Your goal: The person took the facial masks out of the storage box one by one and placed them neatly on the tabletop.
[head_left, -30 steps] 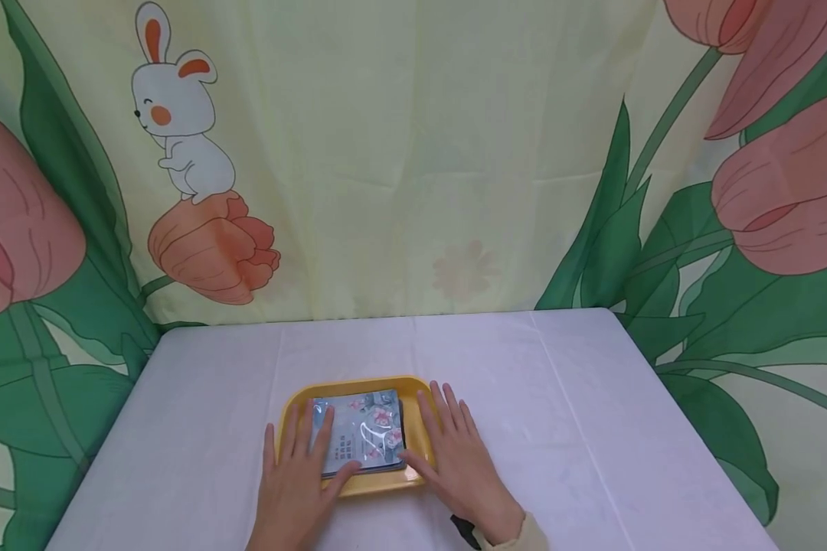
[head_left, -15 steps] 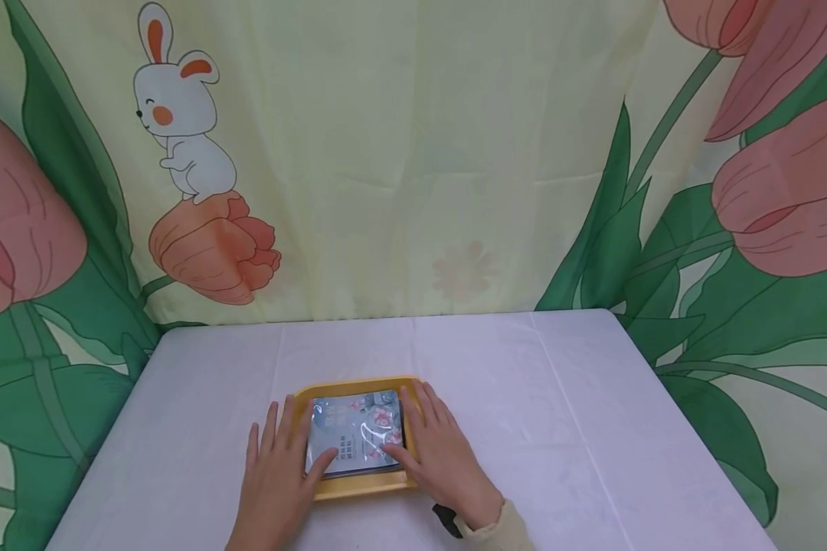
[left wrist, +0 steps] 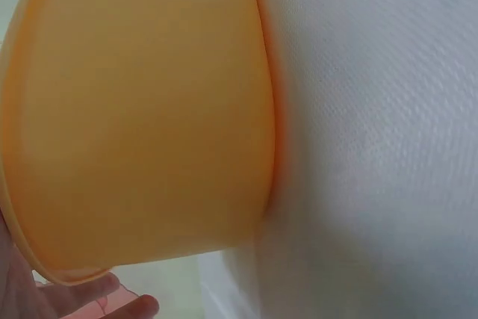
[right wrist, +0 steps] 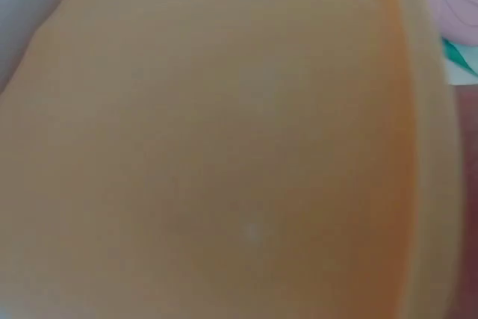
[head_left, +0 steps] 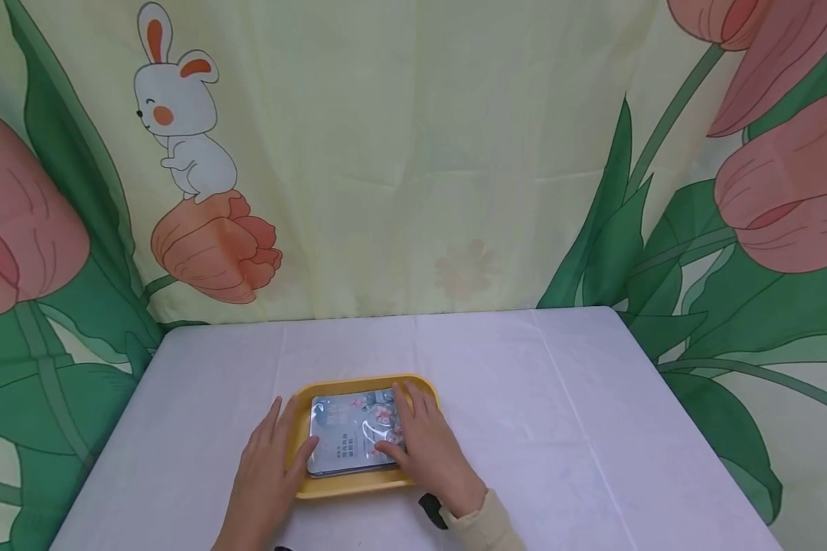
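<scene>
A yellow tray sits on the table in the head view, holding a light-blue, glossy flat packet printed with pink flowers and dark characters. My left hand lies along the tray's left side, fingers extended and thumb over the rim close to the packet. Over the tray's right side is my right hand, its fingers and thumb overlapping the packet's right part. In the left wrist view, the tray's outer wall fills much of the picture, with fingertips below it. The right wrist view shows mostly blurred tray wall.
A white cloth covers the table around the tray. Behind it hangs a pale curtain printed with a rabbit, tulips and leaves. A cream sleeve and a dark band are at the right wrist.
Both hands have shifted left. The left one has come off the packet to the tray's left edge, while the right one has moved inward over the packet's right side.
</scene>
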Demonstrator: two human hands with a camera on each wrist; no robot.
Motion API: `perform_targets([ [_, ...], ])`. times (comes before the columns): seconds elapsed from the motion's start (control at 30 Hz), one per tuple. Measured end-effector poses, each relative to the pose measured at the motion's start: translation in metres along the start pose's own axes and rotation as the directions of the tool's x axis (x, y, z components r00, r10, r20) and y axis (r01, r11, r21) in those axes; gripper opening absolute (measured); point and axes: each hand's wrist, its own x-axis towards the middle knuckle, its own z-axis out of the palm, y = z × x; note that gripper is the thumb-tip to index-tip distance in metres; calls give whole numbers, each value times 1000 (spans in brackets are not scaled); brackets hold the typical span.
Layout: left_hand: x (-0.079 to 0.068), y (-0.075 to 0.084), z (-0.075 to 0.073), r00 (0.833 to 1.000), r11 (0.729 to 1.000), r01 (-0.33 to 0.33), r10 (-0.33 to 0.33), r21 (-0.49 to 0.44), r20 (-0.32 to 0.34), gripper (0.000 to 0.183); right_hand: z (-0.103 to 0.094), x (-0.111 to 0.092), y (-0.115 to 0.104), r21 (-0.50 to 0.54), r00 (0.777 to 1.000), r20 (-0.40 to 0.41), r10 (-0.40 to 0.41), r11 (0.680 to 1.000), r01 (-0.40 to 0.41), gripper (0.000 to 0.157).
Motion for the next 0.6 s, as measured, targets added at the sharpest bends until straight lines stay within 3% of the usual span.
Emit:
perform_targets([
  [0.33, 2, -11, -2, 998, 989, 53, -48, -141, 38, 74, 7, 6, -3, -3, 1000, 8, 26, 1000, -26, 89],
  [0.6, 4, -15, 1, 991, 936, 133, -127, -326, 41, 73, 10, 9, -7, 16, 997, 42, 64, 998, -64, 88],
])
